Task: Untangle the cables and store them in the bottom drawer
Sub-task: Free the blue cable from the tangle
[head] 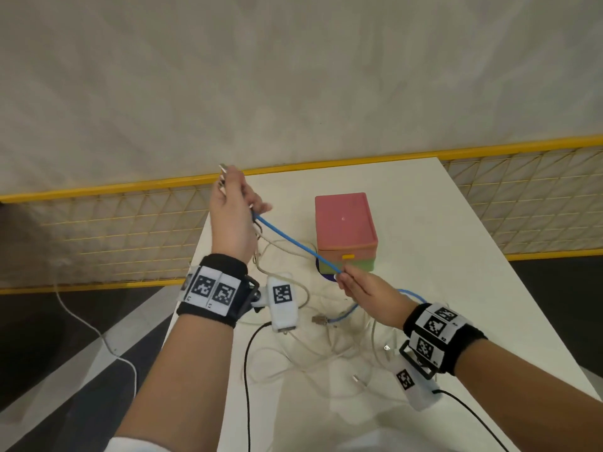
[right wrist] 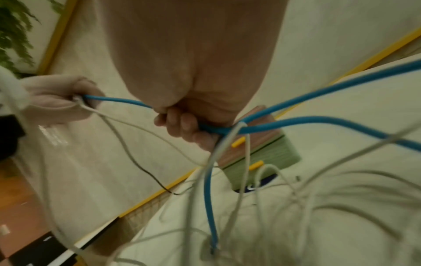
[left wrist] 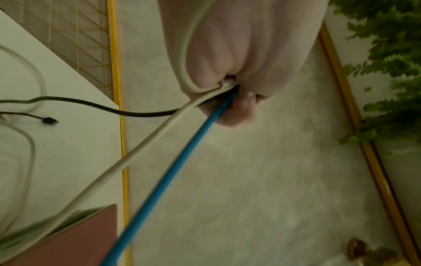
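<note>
A blue cable (head: 295, 243) stretches taut between my two hands above the white table (head: 440, 256). My raised left hand (head: 233, 203) grips one end of it, bunched with white and black cable ends. The left wrist view shows the blue cable (left wrist: 173, 172), a white cable (left wrist: 136, 153) and a black cable (left wrist: 109, 108) leaving that fist. My right hand (head: 355, 285) grips the blue cable (right wrist: 296, 124) lower down, in front of the small drawer box (head: 346, 230). A tangle of white cables (head: 342, 350) lies on the table below. The box has a pink top and a green drawer (right wrist: 268, 160) with yellow handles.
A yellow-framed mesh fence (head: 107, 233) runs behind the table. A white cord (head: 98, 334) trails across the floor on the left. A black USB plug (left wrist: 50, 121) lies on the table. Green plants (left wrist: 391, 54) stand beyond the fence.
</note>
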### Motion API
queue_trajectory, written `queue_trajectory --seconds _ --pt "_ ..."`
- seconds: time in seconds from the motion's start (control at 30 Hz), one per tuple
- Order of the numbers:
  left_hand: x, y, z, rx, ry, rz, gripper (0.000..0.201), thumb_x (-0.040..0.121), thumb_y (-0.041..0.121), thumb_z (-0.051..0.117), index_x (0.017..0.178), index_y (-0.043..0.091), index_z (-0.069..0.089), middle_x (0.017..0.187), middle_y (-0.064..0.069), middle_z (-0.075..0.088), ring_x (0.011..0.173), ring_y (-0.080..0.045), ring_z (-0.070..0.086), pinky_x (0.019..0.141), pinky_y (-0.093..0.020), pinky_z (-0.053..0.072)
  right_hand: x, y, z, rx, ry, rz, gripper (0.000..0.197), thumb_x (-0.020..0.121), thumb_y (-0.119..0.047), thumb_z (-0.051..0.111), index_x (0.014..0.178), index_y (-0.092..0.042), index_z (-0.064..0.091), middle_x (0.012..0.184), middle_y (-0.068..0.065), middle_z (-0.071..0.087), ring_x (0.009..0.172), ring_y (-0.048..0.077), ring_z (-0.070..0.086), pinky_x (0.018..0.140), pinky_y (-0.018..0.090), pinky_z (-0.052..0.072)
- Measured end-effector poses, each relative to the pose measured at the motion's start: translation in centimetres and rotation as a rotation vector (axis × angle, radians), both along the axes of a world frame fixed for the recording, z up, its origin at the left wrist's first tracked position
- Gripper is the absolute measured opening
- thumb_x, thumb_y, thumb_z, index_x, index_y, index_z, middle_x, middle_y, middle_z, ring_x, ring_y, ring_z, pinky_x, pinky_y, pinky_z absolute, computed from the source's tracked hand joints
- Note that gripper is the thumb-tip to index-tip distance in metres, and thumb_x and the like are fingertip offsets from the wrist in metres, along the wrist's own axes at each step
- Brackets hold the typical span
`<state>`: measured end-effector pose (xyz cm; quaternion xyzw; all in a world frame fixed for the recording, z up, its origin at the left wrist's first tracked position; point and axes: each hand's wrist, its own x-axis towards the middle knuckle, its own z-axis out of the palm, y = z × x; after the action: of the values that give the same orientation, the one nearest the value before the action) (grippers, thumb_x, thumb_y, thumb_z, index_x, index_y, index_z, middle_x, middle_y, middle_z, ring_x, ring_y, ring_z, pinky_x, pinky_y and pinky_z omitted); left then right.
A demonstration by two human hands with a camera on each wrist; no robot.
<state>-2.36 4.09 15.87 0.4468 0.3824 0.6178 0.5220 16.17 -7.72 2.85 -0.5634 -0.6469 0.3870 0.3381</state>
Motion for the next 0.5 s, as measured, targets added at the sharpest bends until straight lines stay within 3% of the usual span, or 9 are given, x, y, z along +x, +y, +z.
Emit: queue_trajectory --seconds 0.03,0.1,0.2,0.27,0.3,0.33,0.37,0.43,0.5 --pt "-0.7 0.1 0.6 -0.016 -0.023 0.013 0.034 0.101 0.038 0.046 0.071 0.022 0.039 0.050 0.010 0.027 0.044 -0.009 0.023 0.040 -0.021 0.032 0.7 -0.3 -0.6 -0.023 -0.038 -0.006 0.027 0.103 -0.026 0.029 0.081 -0.022 0.044 0.073 -0.003 0.041 0.064 0.009 0.037 0.064 0.026 0.036" --pt "-1.6 -0.1 1.2 -0.031 0.042 0.003 0.038 0.096 0.043 0.053 0.066 0.025 0.040 0.049 0.011 0.026 0.042 -0.008 0.019 0.036 -0.020 0.019 1.8 -0.7 -1.3 -0.054 -0.091 -0.018 0.026 0.103 -0.029 0.029 0.082 -0.024 0.045 0.073 -0.003 0.041 0.066 0.012 0.038 0.065 0.030 0.037" --pt "-1.1 -1.0 0.4 0.065 0.461 -0.107 0.038 0.091 0.044 0.061 0.058 0.027 0.053 0.051 0.013 0.034 0.044 -0.007 0.028 0.045 -0.023 0.026 2.1 -0.6 -0.6 -0.042 -0.108 -0.086 0.027 0.102 -0.028 0.032 0.079 -0.028 0.045 0.069 -0.003 0.041 0.063 0.012 0.038 0.063 0.028 0.037" --pt "0.2 -2.1 -1.1 0.185 0.789 -0.294 0.026 0.093 0.043 0.058 0.075 0.027 0.066 0.067 0.017 0.057 0.060 -0.002 0.051 0.064 -0.026 0.040 1.8 -0.1 0.7 0.021 -0.079 -0.126 0.024 0.102 -0.024 0.035 0.081 -0.023 0.047 0.068 -0.006 0.042 0.061 0.007 0.038 0.063 0.023 0.037" --pt "1.0 -2.7 -2.1 0.207 0.911 -0.413 0.021 0.095 0.043 0.055 0.093 0.029 0.071 0.089 0.019 0.067 0.081 0.001 0.060 0.077 -0.024 0.044 1.5 0.1 1.5 0.060 -0.065 -0.131 0.023 0.101 -0.021 0.037 0.082 -0.018 0.049 0.068 -0.007 0.043 0.060 0.004 0.039 0.063 0.021 0.037" --pt "1.7 -3.4 -3.1 0.207 1.003 -0.515 0.025 0.096 0.045 0.052 0.109 0.031 0.069 0.110 0.017 0.067 0.100 0.001 0.059 0.088 -0.022 0.043 1.3 0.2 2.2 0.097 -0.055 -0.127 0.022 0.101 -0.019 0.039 0.082 -0.014 0.049 0.067 -0.008 0.043 0.060 0.003 0.040 0.062 0.018 0.037" --pt "2.3 -4.0 -3.9 0.187 1.058 -0.582 0.032 0.097 0.048 0.049 0.119 0.032 0.065 0.121 0.014 0.065 0.110 -0.002 0.057 0.095 -0.023 0.043 1.1 0.3 2.9 0.126 -0.049 -0.120 0.022 0.101 -0.017 0.040 0.081 -0.013 0.048 0.066 -0.009 0.043 0.059 0.002 0.040 0.060 0.017 0.035" --pt "2.9 -4.8 -4.5 0.141 1.083 -0.607 0.042 0.096 0.054 0.044 0.118 0.025 0.063 0.111 0.010 0.068 0.105 -0.008 0.061 0.091 -0.028 0.047 1.0 0.4 3.9 0.166 -0.048 -0.123 0.025 0.100 -0.017 0.041 0.076 -0.021 0.044 0.065 -0.008 0.042 0.059 0.004 0.038 0.059 0.019 0.034" --pt "2.9 -5.0 -3.8 0.111 1.096 -0.606 0.041 0.097 0.052 0.045 0.109 0.018 0.065 0.082 0.014 0.062 0.076 -0.002 0.059 0.067 -0.017 0.044 1.4 0.2 4.3 0.169 -0.043 -0.142 0.026 0.100 -0.018 0.041 0.076 -0.026 0.045 0.068 -0.005 0.046 0.063 0.008 0.041 0.061 0.024 0.037"
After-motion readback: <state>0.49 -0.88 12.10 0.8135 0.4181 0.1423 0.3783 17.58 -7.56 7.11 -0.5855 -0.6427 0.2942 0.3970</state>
